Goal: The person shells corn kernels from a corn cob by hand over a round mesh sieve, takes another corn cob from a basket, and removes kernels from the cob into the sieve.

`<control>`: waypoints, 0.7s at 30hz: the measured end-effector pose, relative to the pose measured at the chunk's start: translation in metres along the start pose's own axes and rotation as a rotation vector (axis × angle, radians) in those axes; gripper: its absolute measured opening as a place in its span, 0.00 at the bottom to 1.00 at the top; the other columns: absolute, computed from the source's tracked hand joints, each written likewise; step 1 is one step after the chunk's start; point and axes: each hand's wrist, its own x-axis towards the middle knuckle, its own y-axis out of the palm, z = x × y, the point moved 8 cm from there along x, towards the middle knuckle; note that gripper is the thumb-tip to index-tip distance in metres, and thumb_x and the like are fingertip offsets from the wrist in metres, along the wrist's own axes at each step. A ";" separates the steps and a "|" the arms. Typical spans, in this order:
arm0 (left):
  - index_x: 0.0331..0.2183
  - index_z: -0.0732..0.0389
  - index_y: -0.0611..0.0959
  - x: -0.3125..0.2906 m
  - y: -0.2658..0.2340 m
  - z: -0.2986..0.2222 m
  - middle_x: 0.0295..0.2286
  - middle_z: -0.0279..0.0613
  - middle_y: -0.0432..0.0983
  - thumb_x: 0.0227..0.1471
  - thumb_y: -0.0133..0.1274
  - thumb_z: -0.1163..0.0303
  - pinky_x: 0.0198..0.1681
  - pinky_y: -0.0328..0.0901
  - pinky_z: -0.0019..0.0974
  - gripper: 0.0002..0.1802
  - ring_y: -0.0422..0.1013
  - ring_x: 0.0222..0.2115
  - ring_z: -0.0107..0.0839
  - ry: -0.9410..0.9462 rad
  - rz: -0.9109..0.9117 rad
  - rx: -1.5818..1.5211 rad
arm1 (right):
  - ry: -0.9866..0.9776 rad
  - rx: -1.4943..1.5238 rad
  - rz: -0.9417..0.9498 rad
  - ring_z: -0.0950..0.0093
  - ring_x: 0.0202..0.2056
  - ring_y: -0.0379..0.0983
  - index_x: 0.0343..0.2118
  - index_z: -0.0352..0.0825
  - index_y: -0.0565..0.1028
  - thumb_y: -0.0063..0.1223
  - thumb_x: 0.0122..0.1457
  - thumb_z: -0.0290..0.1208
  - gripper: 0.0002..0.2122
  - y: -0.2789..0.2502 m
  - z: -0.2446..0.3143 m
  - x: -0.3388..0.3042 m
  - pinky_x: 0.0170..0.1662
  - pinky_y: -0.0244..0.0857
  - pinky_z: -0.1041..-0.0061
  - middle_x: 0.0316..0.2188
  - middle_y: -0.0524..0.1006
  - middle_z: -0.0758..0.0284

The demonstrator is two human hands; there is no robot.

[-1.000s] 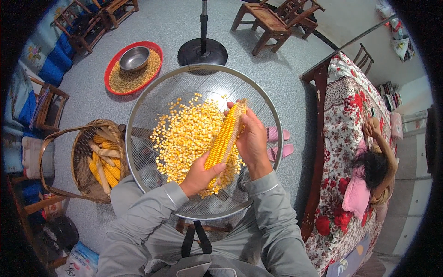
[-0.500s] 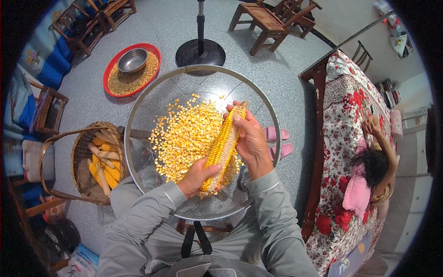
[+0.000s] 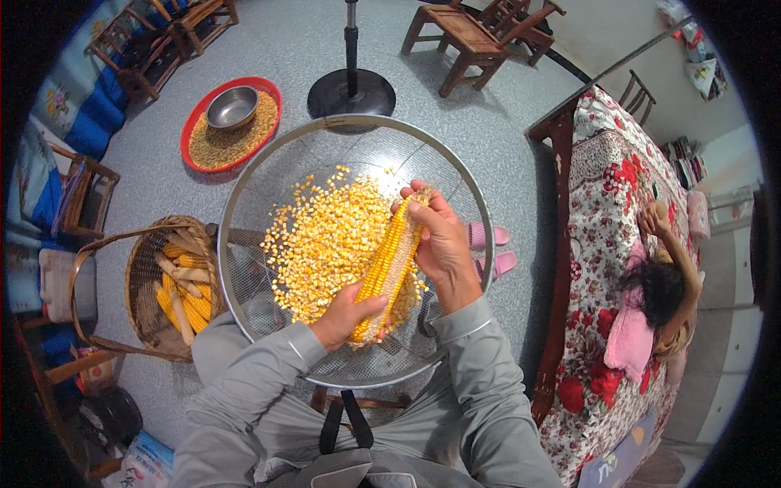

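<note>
A yellow corn cob [image 3: 386, 262] lies slantwise between my hands, part of its right side stripped to the pale core. My left hand [image 3: 345, 315] is closed round its lower end, the thumb laid across the kernels. Round the upper end my right hand [image 3: 440, 240] is wrapped, its thumb pressed on the cob near the tip. Beneath it, loose corn kernels [image 3: 321, 244] are heaped on the mesh of a large round metal sieve [image 3: 244, 183], which sits before me over my knees. The fingers behind the cob are partly hidden.
At left stands a wicker basket [image 3: 150, 297] with whole cobs and bare cores. Beyond it a red tray [image 3: 195, 150] of grain holds a metal bowl [image 3: 231, 108]. A black stand base [image 3: 351, 93] is just past the sieve. Pink slippers [image 3: 492, 250] and a bed with a person lie right.
The cob and both hands have barely shifted. My right hand sits very slightly lower along with the cob's tip.
</note>
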 end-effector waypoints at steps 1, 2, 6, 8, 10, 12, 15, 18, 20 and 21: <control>0.49 0.64 0.70 0.000 0.000 0.001 0.31 0.41 0.73 0.57 0.54 0.61 0.26 0.71 0.31 0.24 0.72 0.26 0.27 -0.009 0.003 -0.005 | 0.003 -0.003 0.010 0.71 0.42 0.74 0.51 0.31 0.65 0.54 0.56 0.21 0.19 0.000 -0.002 0.000 0.47 0.71 0.74 0.42 0.73 0.64; 0.49 0.64 0.70 0.000 0.000 0.001 0.31 0.41 0.73 0.57 0.54 0.61 0.26 0.71 0.31 0.24 0.72 0.26 0.27 -0.010 0.003 -0.004 | 0.002 -0.003 0.010 0.71 0.42 0.74 0.51 0.31 0.65 0.54 0.56 0.21 0.19 -0.001 -0.004 0.000 0.47 0.71 0.74 0.42 0.73 0.64; 0.49 0.65 0.70 -0.001 0.001 -0.001 0.32 0.41 0.74 0.57 0.54 0.62 0.26 0.72 0.32 0.23 0.72 0.26 0.27 -0.003 -0.016 0.039 | -0.075 -0.135 -0.003 0.73 0.41 0.74 0.50 0.31 0.66 0.55 0.57 0.23 0.18 -0.003 -0.001 -0.001 0.47 0.70 0.74 0.41 0.73 0.65; 0.49 0.65 0.71 0.000 0.002 -0.003 0.32 0.41 0.74 0.57 0.54 0.63 0.26 0.72 0.32 0.23 0.73 0.26 0.27 -0.003 -0.015 0.044 | -0.074 -0.125 -0.010 0.73 0.41 0.74 0.50 0.31 0.65 0.54 0.58 0.24 0.17 0.000 0.001 -0.002 0.47 0.70 0.73 0.41 0.73 0.65; 0.49 0.64 0.71 0.000 0.006 -0.007 0.31 0.40 0.74 0.56 0.54 0.63 0.26 0.72 0.31 0.23 0.73 0.26 0.27 0.010 -0.012 0.030 | -0.020 0.040 -0.066 0.74 0.40 0.73 0.49 0.31 0.67 0.52 0.60 0.26 0.15 0.002 0.002 -0.005 0.46 0.69 0.75 0.41 0.74 0.65; 0.49 0.65 0.71 -0.001 0.005 -0.009 0.30 0.40 0.74 0.56 0.54 0.63 0.26 0.72 0.31 0.23 0.72 0.25 0.27 -0.021 -0.011 -0.007 | -0.023 0.030 -0.059 0.74 0.39 0.73 0.49 0.31 0.67 0.51 0.61 0.28 0.15 0.007 0.005 -0.006 0.45 0.70 0.75 0.41 0.74 0.65; 0.49 0.65 0.71 -0.001 0.006 -0.006 0.29 0.39 0.74 0.56 0.54 0.62 0.25 0.71 0.30 0.23 0.72 0.24 0.26 -0.041 0.005 -0.026 | -0.038 -0.016 -0.032 0.74 0.38 0.74 0.49 0.32 0.67 0.50 0.62 0.28 0.14 0.004 0.005 -0.004 0.44 0.70 0.75 0.40 0.75 0.64; 0.49 0.65 0.71 0.001 0.007 -0.002 0.29 0.39 0.74 0.57 0.54 0.61 0.24 0.71 0.30 0.24 0.72 0.23 0.26 -0.028 0.010 0.066 | -0.048 -0.112 -0.030 0.74 0.38 0.74 0.48 0.32 0.67 0.50 0.62 0.28 0.13 -0.017 -0.002 0.002 0.44 0.70 0.75 0.39 0.75 0.64; 0.49 0.65 0.71 0.001 0.006 -0.001 0.29 0.39 0.74 0.57 0.54 0.60 0.24 0.71 0.30 0.24 0.72 0.23 0.25 -0.026 -0.003 0.138 | -0.044 -0.172 -0.046 0.74 0.38 0.74 0.48 0.32 0.67 0.50 0.62 0.28 0.13 -0.021 -0.005 0.003 0.44 0.70 0.75 0.39 0.75 0.64; 0.49 0.65 0.71 0.001 0.005 -0.002 0.29 0.39 0.74 0.57 0.54 0.60 0.24 0.71 0.30 0.24 0.72 0.23 0.25 -0.008 -0.009 0.139 | -0.040 -0.156 -0.056 0.74 0.38 0.74 0.47 0.32 0.68 0.49 0.63 0.31 0.12 -0.022 -0.007 0.004 0.44 0.70 0.75 0.40 0.75 0.64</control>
